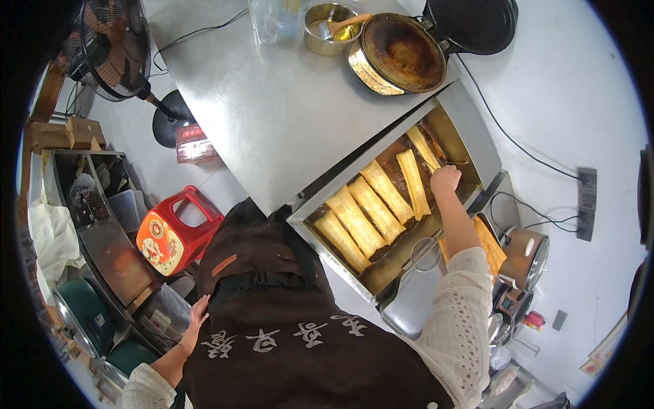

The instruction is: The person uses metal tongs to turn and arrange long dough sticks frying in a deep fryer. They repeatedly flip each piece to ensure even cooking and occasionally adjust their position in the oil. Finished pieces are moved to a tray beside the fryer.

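My right hand (446, 179) is closed over the far right part of a rectangular steel fryer (369, 295). A thin stick (437, 149) seems to run from its fingers toward the oil, but the grip is mostly hidden. Several pale golden fried dough sticks (375, 209) lie side by side in the brown oil. The narrow dough stick at the far end (422, 145) reaches to just beside the hand. My left hand (198, 314) hangs at my waist beside the dark apron (286, 353), fingers apart and holding nothing.
A wire-mesh skimmer (425, 254) rests at the fryer's near edge, above a metal tray (409, 307). Browner dough (490, 245) lies right of my forearm. A round electric griddle (403, 53) and an oil pot with a brush (332, 30) stand on the steel table (255, 102). A red stool (179, 230) is left.
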`<state>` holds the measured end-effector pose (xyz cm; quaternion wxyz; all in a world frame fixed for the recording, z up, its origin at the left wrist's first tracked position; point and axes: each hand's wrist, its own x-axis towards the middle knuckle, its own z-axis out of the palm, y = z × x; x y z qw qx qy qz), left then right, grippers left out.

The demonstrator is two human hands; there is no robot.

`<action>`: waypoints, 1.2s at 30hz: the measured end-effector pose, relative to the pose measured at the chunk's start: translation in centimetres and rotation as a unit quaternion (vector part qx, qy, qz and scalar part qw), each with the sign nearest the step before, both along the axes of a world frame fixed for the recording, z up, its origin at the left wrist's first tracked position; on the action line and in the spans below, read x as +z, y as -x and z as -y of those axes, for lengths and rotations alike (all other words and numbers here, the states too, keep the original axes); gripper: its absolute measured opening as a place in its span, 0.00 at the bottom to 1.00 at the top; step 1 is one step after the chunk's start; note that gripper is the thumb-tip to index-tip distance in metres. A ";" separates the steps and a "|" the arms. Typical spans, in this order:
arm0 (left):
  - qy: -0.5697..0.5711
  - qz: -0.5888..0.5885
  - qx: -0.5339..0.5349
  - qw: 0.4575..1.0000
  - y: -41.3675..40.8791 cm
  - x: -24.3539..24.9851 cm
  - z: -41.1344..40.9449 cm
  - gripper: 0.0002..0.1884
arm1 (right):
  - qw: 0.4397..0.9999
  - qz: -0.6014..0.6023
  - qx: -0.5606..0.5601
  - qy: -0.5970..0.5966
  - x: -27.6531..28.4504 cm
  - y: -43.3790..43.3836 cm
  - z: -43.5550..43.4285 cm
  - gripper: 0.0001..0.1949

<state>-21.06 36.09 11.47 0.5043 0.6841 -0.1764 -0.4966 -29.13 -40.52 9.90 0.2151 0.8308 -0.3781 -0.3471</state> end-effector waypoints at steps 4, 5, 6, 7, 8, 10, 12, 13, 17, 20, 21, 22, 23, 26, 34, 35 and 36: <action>-0.002 -0.010 0.000 1.000 -1.0 2.3 3.1 0.22 | 1.000 0.008 -0.010 -0.023 2.7 3.0 2.9 0.13; -0.006 0.020 -0.015 1.000 -1.5 3.1 4.5 0.22 | 1.000 0.011 -0.011 -0.022 3.7 4.0 3.8 0.12; -0.020 0.094 -0.051 0.994 -2.1 5.2 6.7 0.22 | 0.999 0.001 -0.027 -0.025 4.7 4.6 4.8 0.12; -0.021 0.132 -0.072 0.988 -2.5 5.7 7.3 0.22 | 0.999 -0.008 -0.045 -0.029 5.7 5.0 5.5 0.12; -0.023 0.170 -0.091 0.981 -2.7 6.3 7.9 0.21 | 0.997 -0.017 -0.064 -0.033 6.5 5.5 5.9 0.13; -0.004 0.251 -0.122 0.960 -3.2 6.3 8.3 0.21 | 0.998 -0.004 -0.065 -0.012 9.4 5.2 5.3 0.13; 0.027 0.298 -0.151 0.942 -3.8 5.2 8.3 0.20 | 0.996 0.033 -0.081 -0.020 12.1 5.8 4.9 0.12; 0.030 0.306 -0.162 0.938 -4.4 5.0 8.3 0.20 | 0.993 0.066 -0.096 -0.032 12.4 6.7 4.9 0.12; 0.003 0.273 -0.157 0.949 -6.3 3.8 10.5 0.18 | 0.983 0.128 -0.111 -0.063 10.7 13.3 5.2 0.12; -0.009 0.259 -0.135 0.956 -7.7 2.9 11.8 0.17 | 0.982 0.136 0.012 -0.130 11.1 15.0 -1.3 0.15; -0.023 0.266 -0.116 0.957 -7.3 2.5 11.6 0.17 | 0.965 0.246 -0.028 -0.084 10.0 14.4 -4.1 0.15; 0.018 0.268 -0.145 0.952 -7.3 0.7 10.4 0.19 | 0.890 0.421 0.074 -0.162 6.8 15.9 -4.7 0.16; 0.029 0.269 -0.157 0.950 -6.9 -1.3 9.4 0.22 | 0.874 0.441 0.024 -0.202 5.6 14.9 -6.5 0.16; 0.058 0.297 -0.256 0.918 -8.7 -10.1 5.6 0.29 | 0.856 0.397 -0.155 -0.294 4.5 10.3 -12.8 0.15; 0.123 0.308 -0.240 0.912 -14.5 -3.8 6.8 0.30 | 0.777 0.162 -0.384 -0.472 2.6 8.2 -18.9 0.15; 0.136 0.309 -0.236 0.911 -15.8 -3.1 7.8 0.29 | 0.756 0.141 -0.415 -0.486 2.5 9.2 -19.5 0.15; 0.088 0.272 -0.243 0.927 -17.2 -3.6 9.1 0.28 | 0.730 0.119 -0.443 -0.507 2.2 10.6 -20.2 0.15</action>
